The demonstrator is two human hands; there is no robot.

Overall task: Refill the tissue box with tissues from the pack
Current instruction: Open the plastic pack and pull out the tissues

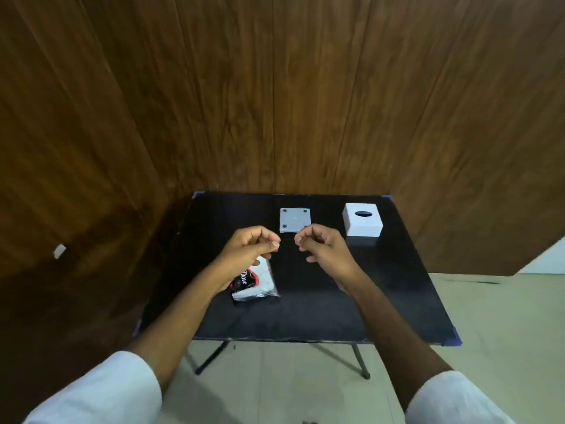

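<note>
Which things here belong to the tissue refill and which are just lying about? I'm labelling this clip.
Belongs to the job:
- white square tissue box with a dark oval slot
- flat grey square base panel with four dark feet
- clear plastic tissue pack with a red-and-black label

Just about:
- black folding table
- small pale patch on the brown wood-panel wall

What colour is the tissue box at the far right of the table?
White, with a dark oval slot on top; the tissue box shows in the head view.
</note>
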